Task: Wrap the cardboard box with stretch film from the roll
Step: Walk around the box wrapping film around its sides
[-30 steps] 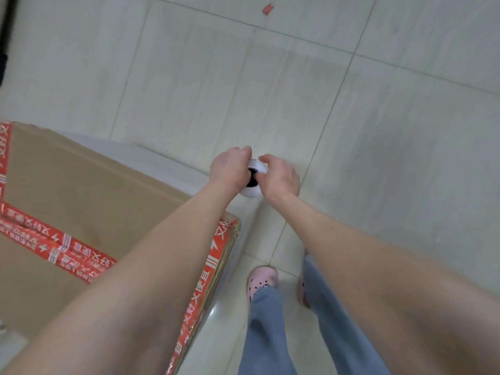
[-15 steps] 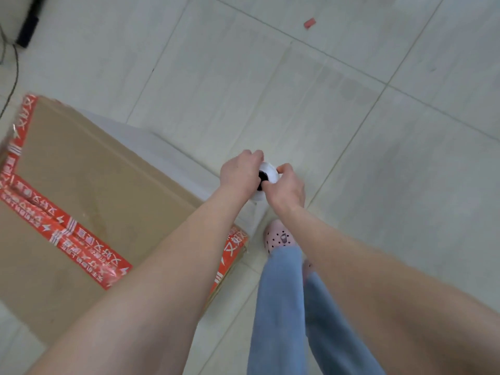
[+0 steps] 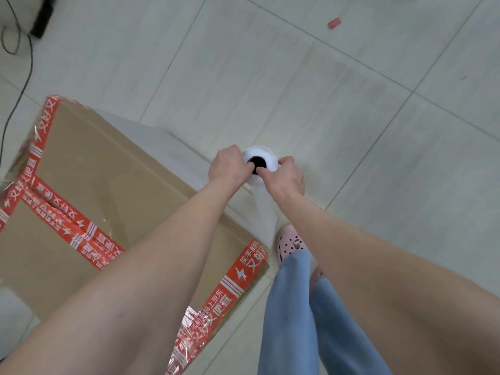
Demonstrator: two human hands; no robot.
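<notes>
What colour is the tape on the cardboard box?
The tape on the cardboard box is red with white print; head view.

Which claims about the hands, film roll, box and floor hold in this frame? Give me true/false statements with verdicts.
1. The left hand and right hand both grip the white stretch-film roll. True.
2. The roll rests on top of the brown cardboard box. False: it is held beside the box, over the pale tiled floor.
3. Red printed tape runs along the box's edges. True.
4. The person is barefoot. False: a pink perforated clog is visible.
5. A small red scrap lies on the box. False: it lies on the floor, away from the box.
</notes>
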